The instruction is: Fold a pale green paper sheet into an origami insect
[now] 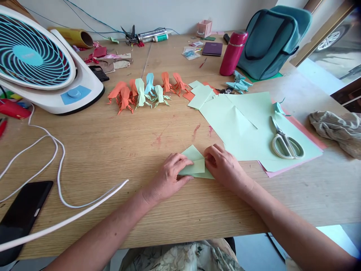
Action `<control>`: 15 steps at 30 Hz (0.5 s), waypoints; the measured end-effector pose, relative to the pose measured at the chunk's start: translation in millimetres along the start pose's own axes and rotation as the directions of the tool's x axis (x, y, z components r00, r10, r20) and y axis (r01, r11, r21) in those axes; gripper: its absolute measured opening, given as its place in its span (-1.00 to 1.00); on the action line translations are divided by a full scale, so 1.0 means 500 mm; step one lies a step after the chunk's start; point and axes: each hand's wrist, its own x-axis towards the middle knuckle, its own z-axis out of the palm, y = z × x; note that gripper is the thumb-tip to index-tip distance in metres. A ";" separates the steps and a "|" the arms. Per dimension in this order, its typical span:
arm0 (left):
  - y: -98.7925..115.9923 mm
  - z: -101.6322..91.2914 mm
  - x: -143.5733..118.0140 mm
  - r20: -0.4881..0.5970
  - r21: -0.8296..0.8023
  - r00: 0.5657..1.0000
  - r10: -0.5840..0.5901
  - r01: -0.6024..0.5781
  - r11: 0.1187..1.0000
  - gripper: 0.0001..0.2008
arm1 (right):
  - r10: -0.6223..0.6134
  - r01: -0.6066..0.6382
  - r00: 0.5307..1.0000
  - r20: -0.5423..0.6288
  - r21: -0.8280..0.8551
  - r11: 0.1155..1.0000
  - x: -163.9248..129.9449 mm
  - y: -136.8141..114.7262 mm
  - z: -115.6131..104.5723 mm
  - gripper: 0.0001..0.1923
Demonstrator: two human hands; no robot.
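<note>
A small folded sheet of pale green paper [194, 166] lies on the wooden table in front of me. My left hand [172, 171] holds its left side, with the fingers on top and the thumb along the near edge. At the right edge, my right hand [224, 163] is closed with its fingertips curled in a pinch on the paper. Part of the sheet is hidden under both hands. Just beyond my right hand are larger pale green sheets [248, 145], with a pair of scissors [287, 142] resting on them.
Several folded paper figures [140, 92] stand farther back. A fan [53, 75], a white cable [60, 165] and a phone [24, 214] are at the left. A pink bottle [233, 54], a teal bag [269, 43] and a crumpled cloth [338, 128] are at the right.
</note>
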 end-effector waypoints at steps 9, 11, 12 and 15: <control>-0.005 -0.003 0.000 0.023 -0.030 1.000 -0.005 0.005 1.000 -0.79 | -0.471 0.451 0.881 -0.036 -0.232 0.861 -0.022 0.027 -0.011 -0.82; -0.005 -0.003 0.000 0.033 -0.029 0.999 -0.015 0.016 0.999 -0.80 | -0.586 0.565 0.810 0.000 -0.262 0.782 -0.023 0.031 -0.016 -0.81; -0.005 -0.003 0.000 0.036 -0.030 0.999 -0.020 0.021 0.999 -0.82 | -0.627 0.609 0.779 0.020 -0.263 0.749 -0.022 0.032 -0.018 -0.81; -0.005 -0.004 0.002 0.040 -0.029 0.999 -0.025 0.026 0.999 -0.84 | -0.683 0.673 0.728 0.056 -0.248 0.697 -0.020 0.031 -0.023 -0.83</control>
